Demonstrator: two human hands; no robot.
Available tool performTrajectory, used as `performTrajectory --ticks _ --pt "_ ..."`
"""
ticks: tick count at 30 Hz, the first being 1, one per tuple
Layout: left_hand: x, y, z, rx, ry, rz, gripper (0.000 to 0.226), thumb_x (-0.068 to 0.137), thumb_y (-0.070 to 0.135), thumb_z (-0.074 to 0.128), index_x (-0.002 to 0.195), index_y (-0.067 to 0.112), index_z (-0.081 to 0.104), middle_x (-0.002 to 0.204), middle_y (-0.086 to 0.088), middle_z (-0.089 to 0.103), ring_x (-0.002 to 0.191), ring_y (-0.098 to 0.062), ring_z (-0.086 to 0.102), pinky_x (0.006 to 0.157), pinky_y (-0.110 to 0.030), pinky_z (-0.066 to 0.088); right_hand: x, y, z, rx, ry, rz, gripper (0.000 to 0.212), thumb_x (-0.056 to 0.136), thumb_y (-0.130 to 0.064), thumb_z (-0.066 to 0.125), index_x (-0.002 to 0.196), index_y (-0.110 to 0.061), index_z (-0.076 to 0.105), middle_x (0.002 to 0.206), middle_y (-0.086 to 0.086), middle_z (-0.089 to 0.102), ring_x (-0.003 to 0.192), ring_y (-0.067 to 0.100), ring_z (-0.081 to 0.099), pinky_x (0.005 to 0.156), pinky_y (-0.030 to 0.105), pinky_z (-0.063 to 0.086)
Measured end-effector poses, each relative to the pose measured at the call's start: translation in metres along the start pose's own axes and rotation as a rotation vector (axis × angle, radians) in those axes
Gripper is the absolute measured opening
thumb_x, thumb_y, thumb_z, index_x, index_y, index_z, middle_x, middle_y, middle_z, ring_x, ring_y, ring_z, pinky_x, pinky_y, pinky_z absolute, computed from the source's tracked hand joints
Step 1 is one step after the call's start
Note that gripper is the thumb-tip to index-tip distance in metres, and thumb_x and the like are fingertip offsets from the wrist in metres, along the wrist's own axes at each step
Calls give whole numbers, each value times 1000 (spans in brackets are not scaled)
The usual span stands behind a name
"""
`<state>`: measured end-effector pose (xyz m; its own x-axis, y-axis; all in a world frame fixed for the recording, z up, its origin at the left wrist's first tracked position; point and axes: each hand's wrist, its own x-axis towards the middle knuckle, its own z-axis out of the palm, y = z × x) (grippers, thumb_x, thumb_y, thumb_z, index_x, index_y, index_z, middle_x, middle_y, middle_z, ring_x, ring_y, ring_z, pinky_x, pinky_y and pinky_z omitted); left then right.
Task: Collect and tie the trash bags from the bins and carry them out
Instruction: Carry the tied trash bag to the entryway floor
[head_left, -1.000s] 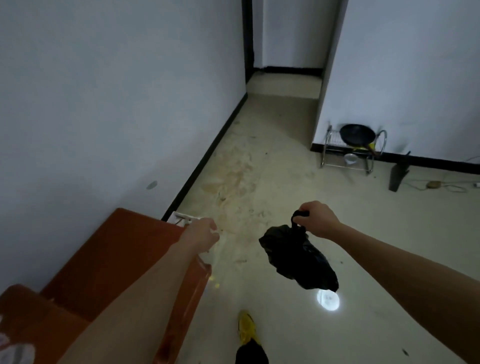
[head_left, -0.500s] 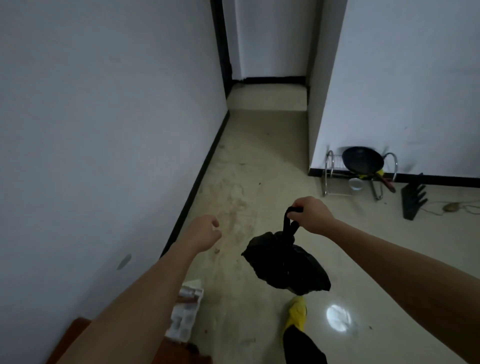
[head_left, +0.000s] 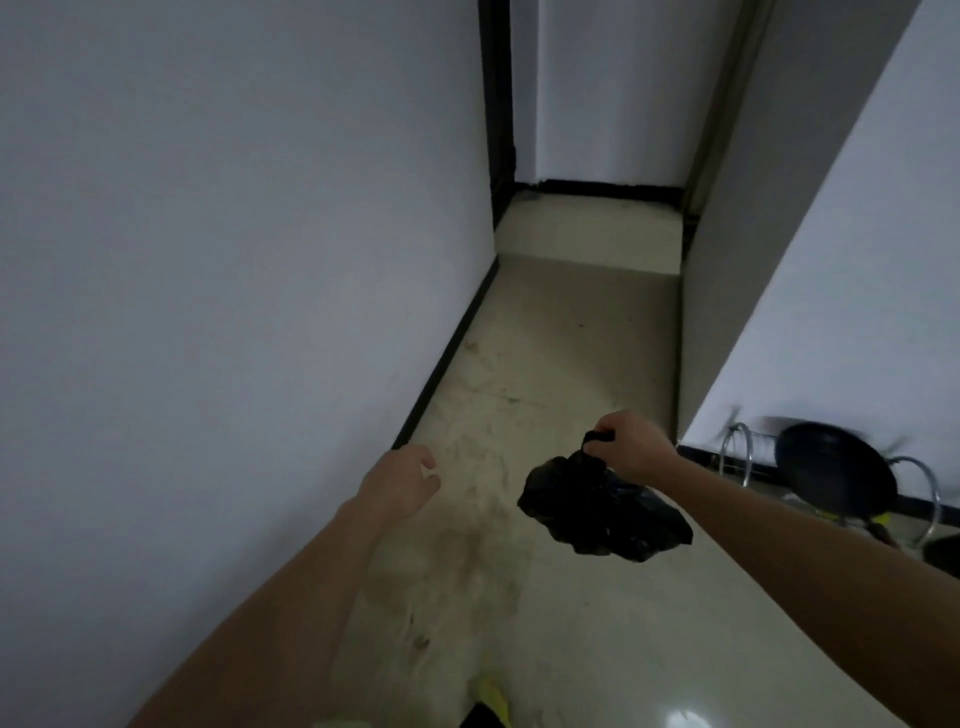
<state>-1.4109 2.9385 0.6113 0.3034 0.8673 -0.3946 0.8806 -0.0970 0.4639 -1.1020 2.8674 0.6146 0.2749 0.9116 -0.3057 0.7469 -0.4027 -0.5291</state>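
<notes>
The floor (head_left: 571, 364) is recorded as pale and glossy. Brownish stains are noted along its left side, beside the black skirting (head_left: 447, 364). A raised step (head_left: 587, 234) is observed at the far end of the corridor. A chrome wire rack (head_left: 740, 452) is stood against the right wall, with a black pan (head_left: 831, 467) held in it. A yellow shoe (head_left: 493, 699) is planted at the near edge.

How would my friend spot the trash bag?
Look at the pale hallway floor. Above it, the right hand grips a black trash bag by its tied top. Unlike the round black frying pan by the wall, it is crumpled and hanging.
</notes>
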Motion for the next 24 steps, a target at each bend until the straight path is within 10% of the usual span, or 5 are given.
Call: performTrajectory --ticks 12,24 --pt "373 75 -106 19 -72 48 25 87 29 61 109 17 60 114 -8 60 106 -26 59 93 -34 48 365 -15 -109 -1 76 131 22 90 -26 65 74 -10 63 72 5 58 62 15 52 48 23 34" --pt "689 212 -212 121 -71 106 34 93 25 57 122 9 57 121 -12 59 110 -27 57 93 -29 43 679 -27 -214 122 56 139 29 87 -24 67 78 3 68 74 16 67 62 23 62 56 31 49"
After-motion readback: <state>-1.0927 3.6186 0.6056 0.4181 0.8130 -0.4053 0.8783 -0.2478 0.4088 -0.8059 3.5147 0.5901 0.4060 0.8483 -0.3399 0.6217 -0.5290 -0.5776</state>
